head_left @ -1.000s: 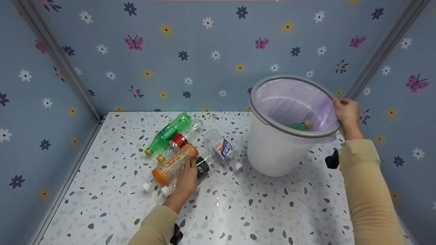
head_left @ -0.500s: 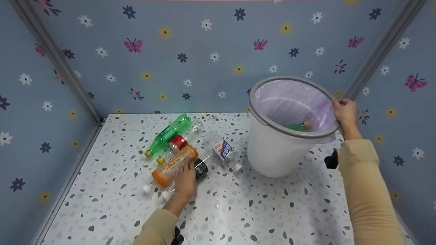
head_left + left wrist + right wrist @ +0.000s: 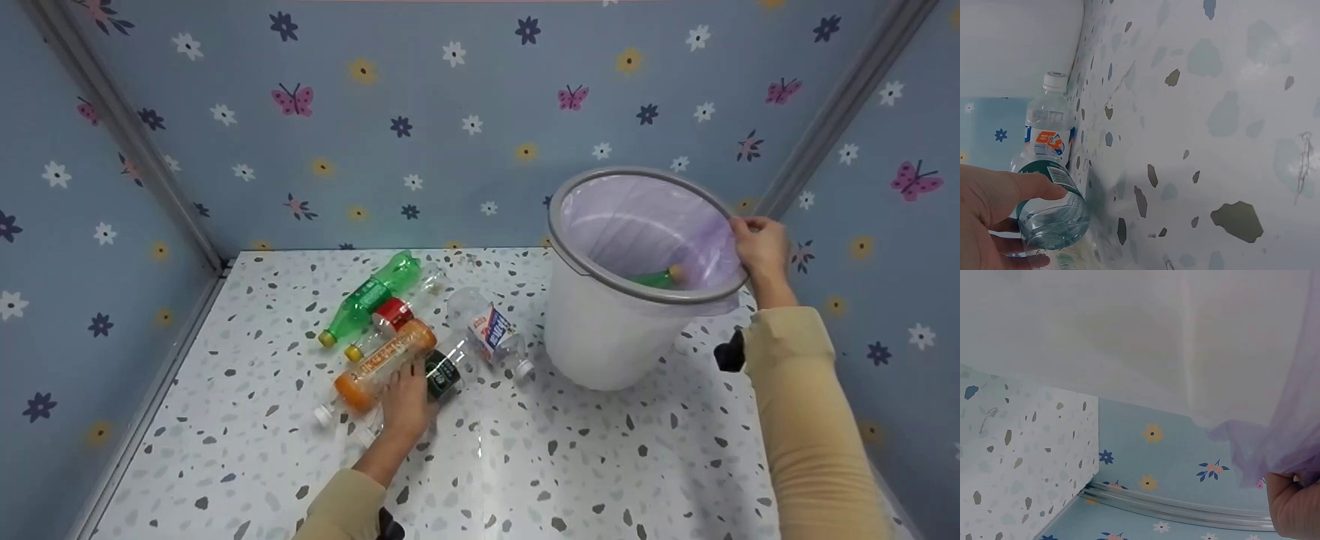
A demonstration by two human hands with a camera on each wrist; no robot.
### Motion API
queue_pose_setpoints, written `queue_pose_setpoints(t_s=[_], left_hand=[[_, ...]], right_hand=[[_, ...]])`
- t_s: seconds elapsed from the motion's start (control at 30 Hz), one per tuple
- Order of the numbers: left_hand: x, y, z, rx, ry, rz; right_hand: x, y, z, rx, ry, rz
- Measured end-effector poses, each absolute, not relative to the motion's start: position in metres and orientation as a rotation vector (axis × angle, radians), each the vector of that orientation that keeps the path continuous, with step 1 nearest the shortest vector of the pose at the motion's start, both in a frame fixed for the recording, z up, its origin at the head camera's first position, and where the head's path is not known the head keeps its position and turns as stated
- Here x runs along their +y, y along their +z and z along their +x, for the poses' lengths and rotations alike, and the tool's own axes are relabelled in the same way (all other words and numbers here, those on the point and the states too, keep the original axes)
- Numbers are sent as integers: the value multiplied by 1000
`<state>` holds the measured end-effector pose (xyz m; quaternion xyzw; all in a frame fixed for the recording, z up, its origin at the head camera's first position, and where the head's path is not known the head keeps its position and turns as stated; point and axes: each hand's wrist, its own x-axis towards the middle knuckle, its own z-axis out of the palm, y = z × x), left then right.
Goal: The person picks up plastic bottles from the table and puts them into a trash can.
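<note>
The head view is showing the left hand (image 3: 407,397) gripping the dark-labelled bottle (image 3: 442,373) in the near part of the pile; thumb and fingers are wrapping opposite sides, likely because smooth plastic rolls easily. Whether it's resting fully on the table (image 3: 540,465), I can't tell. Over on the right, the right hand (image 3: 763,247) is pinching the rim of the bin (image 3: 600,345), seemingly steadying it and tipping its mouth rightward, while the purple liner (image 3: 615,217) is spilling over the edge. A green-necked bottle (image 3: 656,280) is lying inside.

The orange bottle (image 3: 386,364) is crowding the left hand on its far left side. Further left and far, a green bottle (image 3: 373,296) and a red-labelled one (image 3: 392,315) are lying together. Between grip and bin, a clear bottle with a blue-and-red label (image 3: 493,330) is sitting in the way.
</note>
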<state>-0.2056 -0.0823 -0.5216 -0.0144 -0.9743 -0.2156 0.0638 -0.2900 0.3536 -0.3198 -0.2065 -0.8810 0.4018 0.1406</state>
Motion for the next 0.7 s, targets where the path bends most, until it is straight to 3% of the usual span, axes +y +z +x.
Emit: queue_pose_setpoints(t_s=[0.7], left_hand=[[-77,-479,-198,-2832,-762,-76]], right_hand=[[353,-320,-291,-2552,1163,-609]])
